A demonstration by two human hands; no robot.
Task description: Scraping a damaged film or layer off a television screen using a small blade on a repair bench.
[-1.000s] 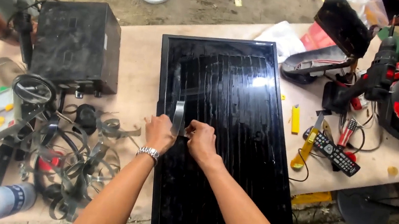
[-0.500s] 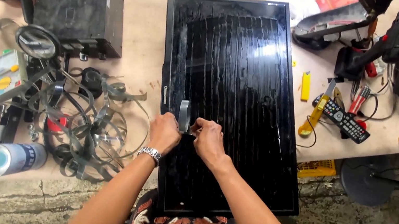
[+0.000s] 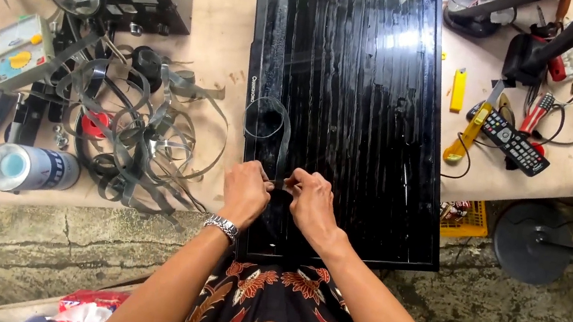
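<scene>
A pale wooden worktable [image 3: 220, 45] stands on cracked, stained concrete floor [image 3: 60, 256] — daylight, evenly spread.

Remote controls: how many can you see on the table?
1. A black remote control lies on the table's right side, beside the yellow-handled tool. Others may be hidden in the clutter.
</scene>
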